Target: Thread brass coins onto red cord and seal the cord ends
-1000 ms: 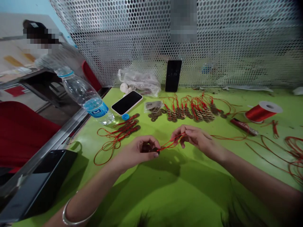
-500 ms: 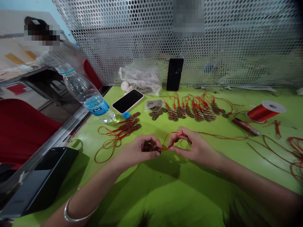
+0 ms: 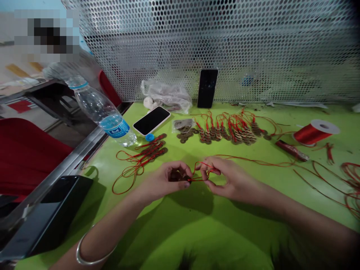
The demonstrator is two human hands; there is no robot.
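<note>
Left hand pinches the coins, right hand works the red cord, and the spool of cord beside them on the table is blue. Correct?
Not quite: the spool carries red cord, not blue, as the head view shows. The rest stands: the left hand pinches the coins and the right hand works the red cord.
</note>
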